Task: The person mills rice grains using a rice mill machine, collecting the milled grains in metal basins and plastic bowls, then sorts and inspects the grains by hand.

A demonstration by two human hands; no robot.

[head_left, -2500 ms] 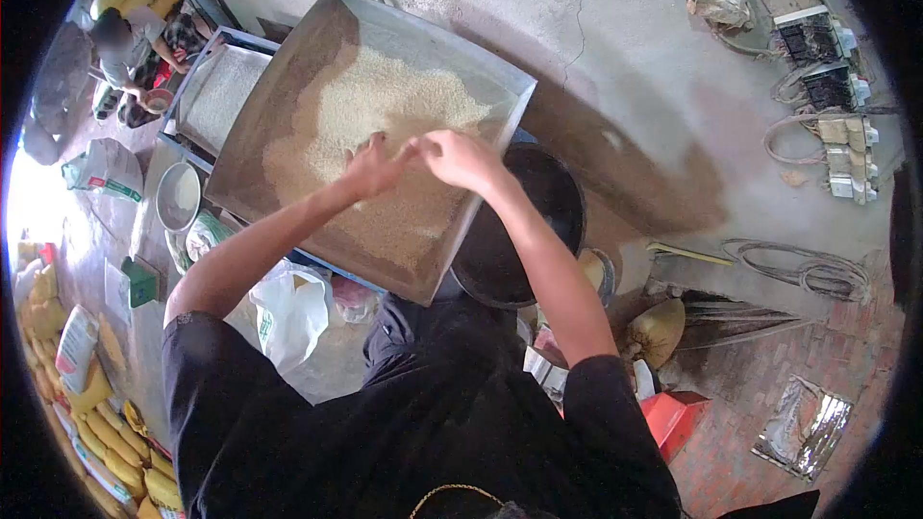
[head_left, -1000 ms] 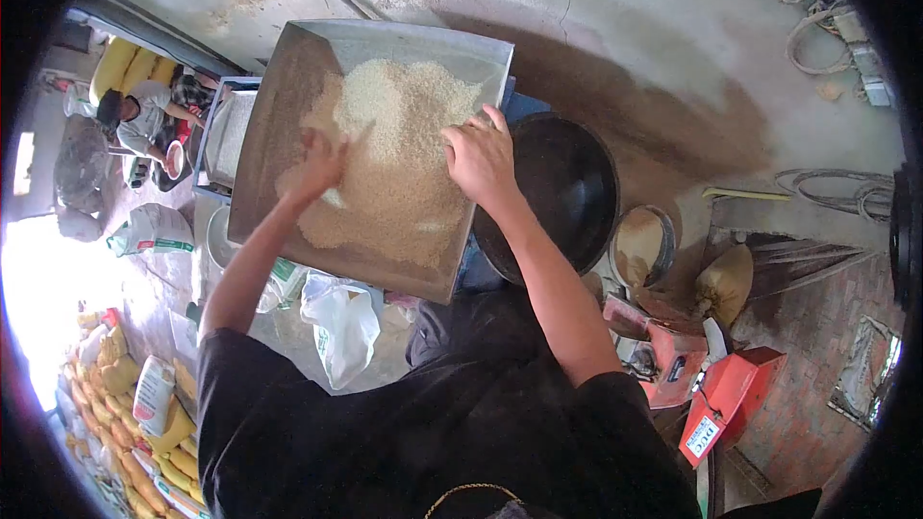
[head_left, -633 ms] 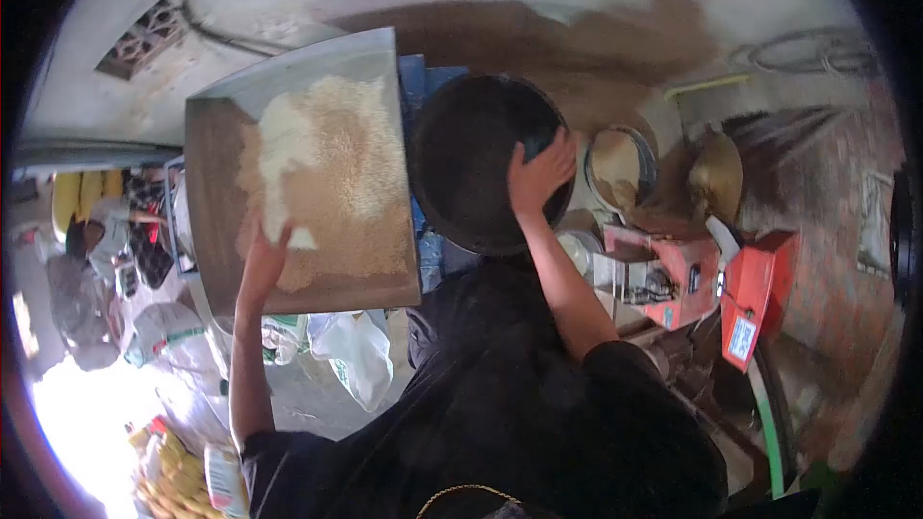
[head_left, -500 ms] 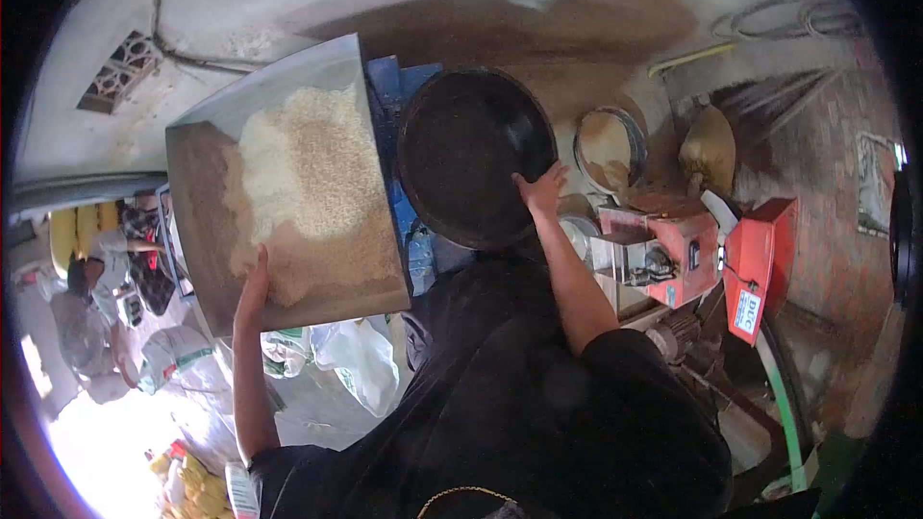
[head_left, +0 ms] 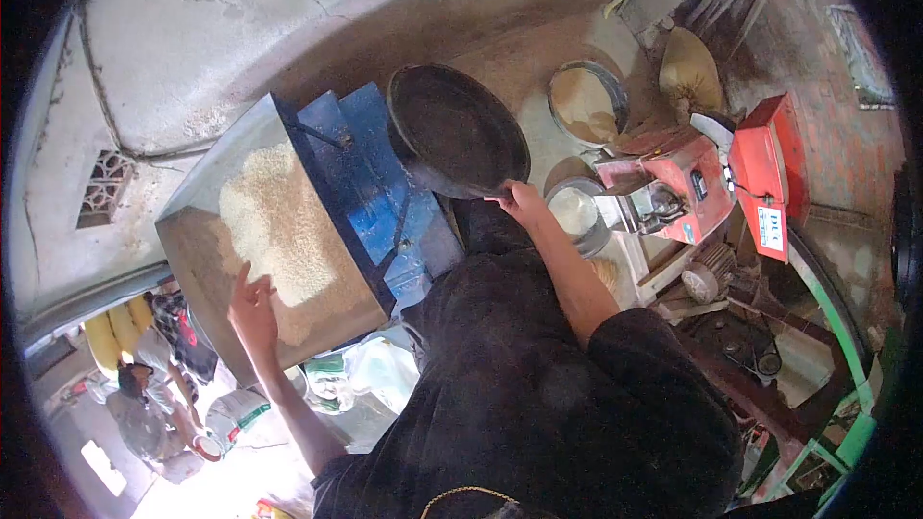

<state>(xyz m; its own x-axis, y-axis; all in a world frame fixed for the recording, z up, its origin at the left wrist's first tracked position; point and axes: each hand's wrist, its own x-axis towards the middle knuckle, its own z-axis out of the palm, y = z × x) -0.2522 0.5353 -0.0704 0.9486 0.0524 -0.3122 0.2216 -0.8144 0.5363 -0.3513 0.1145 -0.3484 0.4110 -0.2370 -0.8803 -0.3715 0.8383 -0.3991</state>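
A round, dark basin (head_left: 460, 130) is tilted beside the blue machine, its hollow inside facing me. My right hand (head_left: 520, 204) grips the basin's lower right rim. To the left is a wide metal hopper (head_left: 207, 303) with a bed of pale, rice-like grain (head_left: 274, 216) spread over its floor. My left hand (head_left: 254, 312) hovers at the near part of the hopper, fingers apart and holding nothing. The hopper sits against the blue machine body (head_left: 361, 168).
At right stands a red machine (head_left: 663, 187) with a red chute (head_left: 769, 168) and a motor below. Near it are a round container of brownish material (head_left: 586, 104) and a metal pot (head_left: 575, 211). Another person (head_left: 144, 413) is at lower left, by white sacks (head_left: 236, 413).
My left hand has come off the hopper's edge and spread its fingers. My right hand has shifted to the basin's lower rim, and the basin tilts more. The whole view has turned.
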